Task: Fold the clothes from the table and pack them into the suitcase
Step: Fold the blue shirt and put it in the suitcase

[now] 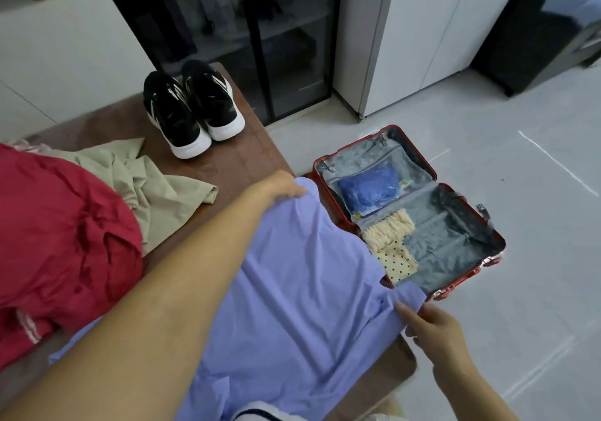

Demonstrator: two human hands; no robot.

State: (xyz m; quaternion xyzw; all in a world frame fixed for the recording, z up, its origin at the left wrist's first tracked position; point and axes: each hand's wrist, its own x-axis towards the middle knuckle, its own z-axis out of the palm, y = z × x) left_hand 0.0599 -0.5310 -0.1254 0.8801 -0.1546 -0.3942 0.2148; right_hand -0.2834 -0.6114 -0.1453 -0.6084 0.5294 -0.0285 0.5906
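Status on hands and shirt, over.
Left hand, right hand gripping lavender shirt, unfolded over table. Suitcase open on floor, partly packed. Nothing in the way.

- Bare desk (240, 157) shows only between the black shoes (192, 108) and the beige garment (156, 190).
- The red garment (58, 232) and lavender shirt (292, 290) cover the rest.
- Open floor (487, 121) lies beyond the suitcase (439, 245).

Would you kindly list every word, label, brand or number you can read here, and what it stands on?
Nothing is legible.
Blue packet in the suitcase: coloured print, too small.
Red garment: pale band, too blurred.
Black shoes: white stripes, no readable brand.
Lilac shirt: plain.
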